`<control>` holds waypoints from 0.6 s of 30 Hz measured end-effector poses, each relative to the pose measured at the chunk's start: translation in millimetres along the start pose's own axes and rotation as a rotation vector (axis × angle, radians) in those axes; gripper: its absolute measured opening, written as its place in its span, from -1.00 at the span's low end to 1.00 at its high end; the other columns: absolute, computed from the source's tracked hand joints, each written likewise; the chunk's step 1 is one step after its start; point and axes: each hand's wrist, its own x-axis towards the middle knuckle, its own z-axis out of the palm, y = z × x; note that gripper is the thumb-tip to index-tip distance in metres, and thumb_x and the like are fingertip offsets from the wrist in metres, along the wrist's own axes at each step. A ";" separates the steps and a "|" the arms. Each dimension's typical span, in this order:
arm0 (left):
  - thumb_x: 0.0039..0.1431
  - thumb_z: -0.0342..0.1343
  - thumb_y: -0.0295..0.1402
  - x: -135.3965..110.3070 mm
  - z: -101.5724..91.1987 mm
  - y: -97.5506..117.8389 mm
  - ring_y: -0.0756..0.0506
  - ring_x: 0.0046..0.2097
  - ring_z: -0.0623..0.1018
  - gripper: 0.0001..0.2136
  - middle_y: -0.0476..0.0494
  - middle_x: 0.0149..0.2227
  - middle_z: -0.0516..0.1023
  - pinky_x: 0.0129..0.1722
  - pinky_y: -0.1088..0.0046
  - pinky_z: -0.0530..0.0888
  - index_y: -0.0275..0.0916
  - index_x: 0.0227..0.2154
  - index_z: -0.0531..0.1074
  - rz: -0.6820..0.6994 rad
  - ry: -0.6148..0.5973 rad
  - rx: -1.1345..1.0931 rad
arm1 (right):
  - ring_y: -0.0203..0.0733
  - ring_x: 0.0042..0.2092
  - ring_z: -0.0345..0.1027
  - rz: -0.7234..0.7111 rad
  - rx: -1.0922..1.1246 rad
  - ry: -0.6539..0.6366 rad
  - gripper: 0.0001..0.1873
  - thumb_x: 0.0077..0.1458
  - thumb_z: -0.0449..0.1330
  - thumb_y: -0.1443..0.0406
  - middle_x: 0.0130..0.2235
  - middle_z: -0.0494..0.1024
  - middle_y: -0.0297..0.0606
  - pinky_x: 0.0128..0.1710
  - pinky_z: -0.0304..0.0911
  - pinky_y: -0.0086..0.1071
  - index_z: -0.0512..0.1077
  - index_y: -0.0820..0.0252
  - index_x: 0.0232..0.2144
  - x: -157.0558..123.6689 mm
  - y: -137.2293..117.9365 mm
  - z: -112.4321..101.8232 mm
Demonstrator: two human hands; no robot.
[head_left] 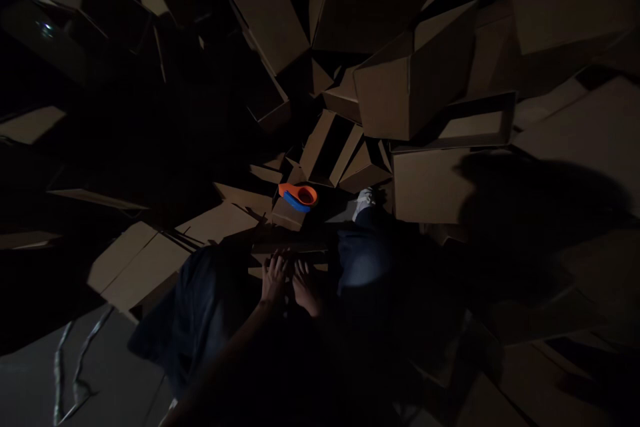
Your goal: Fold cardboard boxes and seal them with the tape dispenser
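Note:
Between my legs sits a cardboard box (316, 255), dark and partly hidden by my hands. My left hand (274, 277) rests on it with the fingers stretched forward and a little apart. Close beside it, my right hand (306, 288) lies on the same box, fingers extended over its top; the shade hides the exact contact. Just beyond the hands, an orange and blue tape dispenser (300, 197) lies on top of a small cardboard box (289, 217). Neither hand touches the dispenser.
Open and tipped cardboard boxes (383, 100) pile up ahead and on both sides. A larger box (427, 187) stands right of my shoe (365, 202). Twisted strips (83, 363) lie on the grey floor (30, 373) at lower left. The light is very dim.

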 end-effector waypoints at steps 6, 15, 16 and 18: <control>0.21 -0.02 -0.56 -0.2 2.3 0.3 -0.25 0.31 0.31 -0.44 -0.25 0.27 0.39 0.24 0.08 0.30 -0.18 0.28 0.33 0.002 0.057 -0.023 | -0.14 0.14 0.36 0.208 0.312 0.208 -0.56 0.17 0.02 0.48 0.11 0.47 -0.08 0.19 0.29 -0.26 0.46 0.26 0.06 7.6 -5.2 -23.0; 0.17 0.03 -0.55 0.5 1.9 2.6 -0.30 0.24 0.37 -0.44 -0.31 0.22 0.43 0.26 -0.05 0.26 -0.18 0.25 0.38 -0.053 -0.061 -0.061 | 0.11 0.42 -0.05 0.224 0.183 0.133 -0.34 0.13 0.15 0.41 0.36 0.20 0.11 0.38 -0.12 0.20 0.25 0.41 0.29 6.0 4.1 -17.0; 0.16 0.04 -0.56 0.1 2.6 3.5 -0.30 0.24 0.37 -0.43 -0.31 0.21 0.43 0.26 -0.06 0.26 -0.18 0.26 0.36 -0.056 -0.059 -0.062 | 0.14 0.42 -0.05 0.230 0.151 0.109 -0.37 0.14 0.16 0.39 0.35 0.20 0.13 0.38 -0.18 0.25 0.29 0.42 0.26 6.2 4.1 -15.3; 0.14 0.06 -0.56 -1.0 3.0 4.6 -0.30 0.24 0.37 -0.41 -0.32 0.21 0.43 0.26 -0.07 0.25 -0.16 0.26 0.36 -0.060 -0.034 -0.076 | 0.12 0.42 -0.03 0.247 0.109 0.073 -0.41 0.16 0.16 0.38 0.35 0.22 0.12 0.39 -0.20 0.26 0.32 0.42 0.24 7.5 3.3 -17.5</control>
